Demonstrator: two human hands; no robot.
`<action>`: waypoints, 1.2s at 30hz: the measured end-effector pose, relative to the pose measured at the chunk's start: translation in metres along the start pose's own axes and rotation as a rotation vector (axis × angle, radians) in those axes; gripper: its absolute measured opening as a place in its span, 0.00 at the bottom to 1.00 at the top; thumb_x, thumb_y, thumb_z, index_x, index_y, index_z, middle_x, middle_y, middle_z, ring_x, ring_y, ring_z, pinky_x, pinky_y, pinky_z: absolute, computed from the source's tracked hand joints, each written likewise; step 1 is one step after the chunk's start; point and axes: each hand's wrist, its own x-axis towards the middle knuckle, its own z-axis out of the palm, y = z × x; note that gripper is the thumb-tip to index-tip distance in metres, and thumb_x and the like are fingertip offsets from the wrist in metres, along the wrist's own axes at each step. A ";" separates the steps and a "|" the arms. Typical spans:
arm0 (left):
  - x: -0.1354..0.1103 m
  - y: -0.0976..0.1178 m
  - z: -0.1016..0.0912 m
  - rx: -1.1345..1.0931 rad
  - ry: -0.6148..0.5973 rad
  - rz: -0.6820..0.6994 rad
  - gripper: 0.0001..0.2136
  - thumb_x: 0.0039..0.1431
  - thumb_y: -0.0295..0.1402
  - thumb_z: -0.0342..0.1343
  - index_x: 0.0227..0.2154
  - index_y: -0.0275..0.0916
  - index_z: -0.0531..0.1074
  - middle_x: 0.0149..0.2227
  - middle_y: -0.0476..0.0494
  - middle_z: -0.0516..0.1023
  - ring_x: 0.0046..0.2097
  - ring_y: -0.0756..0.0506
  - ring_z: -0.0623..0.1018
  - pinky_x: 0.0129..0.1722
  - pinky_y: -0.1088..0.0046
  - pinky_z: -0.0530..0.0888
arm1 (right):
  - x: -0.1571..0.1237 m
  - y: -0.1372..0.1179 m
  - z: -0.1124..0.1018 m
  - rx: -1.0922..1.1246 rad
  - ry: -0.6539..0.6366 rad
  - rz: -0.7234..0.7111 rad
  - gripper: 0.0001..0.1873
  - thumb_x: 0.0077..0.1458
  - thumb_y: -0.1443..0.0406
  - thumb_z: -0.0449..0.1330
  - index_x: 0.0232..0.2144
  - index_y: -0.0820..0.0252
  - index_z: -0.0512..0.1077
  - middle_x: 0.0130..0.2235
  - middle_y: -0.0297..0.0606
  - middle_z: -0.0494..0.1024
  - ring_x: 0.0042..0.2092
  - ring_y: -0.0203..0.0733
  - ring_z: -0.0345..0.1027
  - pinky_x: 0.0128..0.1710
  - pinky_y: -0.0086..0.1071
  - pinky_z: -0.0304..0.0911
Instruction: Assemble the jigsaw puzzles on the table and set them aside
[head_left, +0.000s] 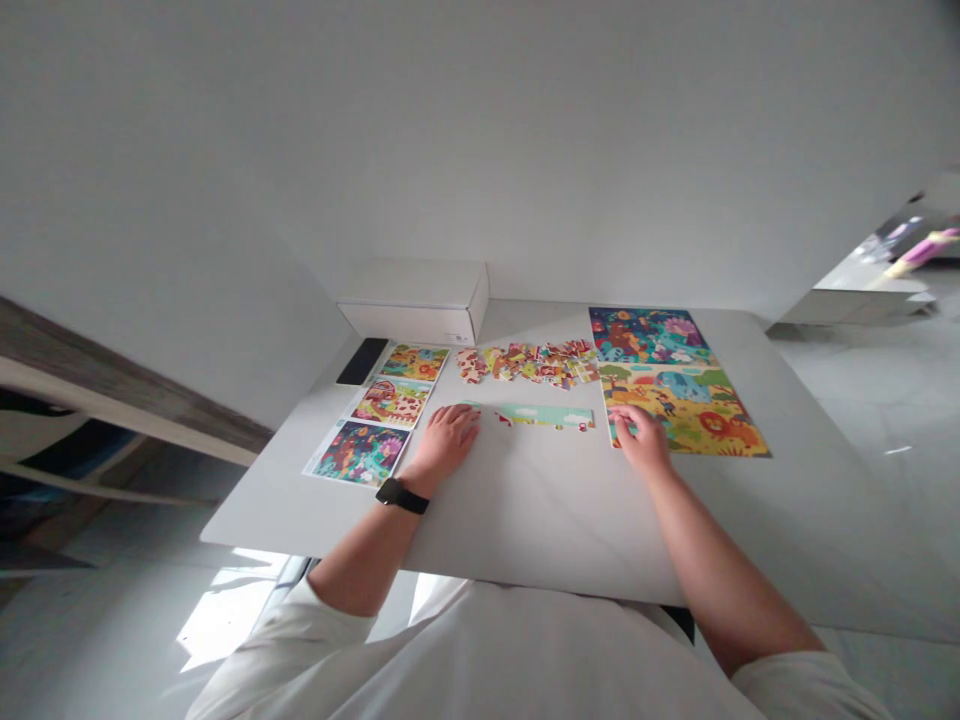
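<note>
My left hand (448, 440), wearing a black watch (403, 495) on the wrist, lies palm down with its fingers stretched out. Its fingertips are at the left end of a partly joined jigsaw strip (555, 415), light green with white cloud shapes, and cover part of that end. My right hand (641, 437) rests at the left edge of the lower finished jigsaw (686, 395), fingers loosely bent and thumb apart from them; no piece shows in it. Beyond the strip is a heap of loose jigsaw pieces (529, 363), mostly red, yellow and cream.
Left of my left hand lie three picture cards, with a farm scene (390, 402) in the middle. A black phone (363, 361) and a white box (420, 305) are at the back left. Another finished jigsaw (652, 335), dark blue, adjoins the lower one. A wall stands behind the white table (540, 510).
</note>
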 end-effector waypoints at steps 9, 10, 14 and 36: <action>-0.006 0.014 -0.001 0.086 0.099 -0.034 0.14 0.76 0.37 0.51 0.54 0.43 0.79 0.59 0.35 0.80 0.61 0.35 0.77 0.69 0.48 0.69 | -0.003 0.007 0.004 -0.002 -0.019 0.025 0.12 0.66 0.59 0.57 0.44 0.52 0.80 0.42 0.42 0.88 0.43 0.51 0.84 0.48 0.46 0.77; -0.006 0.015 -0.001 0.092 0.108 -0.029 0.14 0.76 0.36 0.51 0.55 0.42 0.79 0.59 0.35 0.79 0.61 0.35 0.76 0.69 0.48 0.69 | -0.003 0.007 0.005 -0.001 -0.018 0.026 0.12 0.66 0.59 0.57 0.44 0.52 0.80 0.42 0.42 0.88 0.43 0.51 0.84 0.48 0.46 0.77; -0.007 0.017 -0.001 0.092 0.095 0.016 0.15 0.76 0.34 0.49 0.57 0.41 0.77 0.60 0.34 0.79 0.61 0.35 0.76 0.69 0.48 0.69 | -0.002 0.006 0.006 0.005 -0.012 0.032 0.12 0.67 0.59 0.56 0.44 0.52 0.79 0.42 0.43 0.88 0.44 0.50 0.83 0.49 0.46 0.77; -0.009 0.021 0.004 0.043 0.032 0.103 0.17 0.75 0.31 0.49 0.61 0.43 0.75 0.63 0.35 0.79 0.66 0.36 0.75 0.75 0.45 0.62 | 0.066 -0.022 0.028 -0.251 -0.205 -0.060 0.14 0.64 0.62 0.58 0.47 0.52 0.81 0.50 0.45 0.84 0.54 0.55 0.77 0.60 0.51 0.71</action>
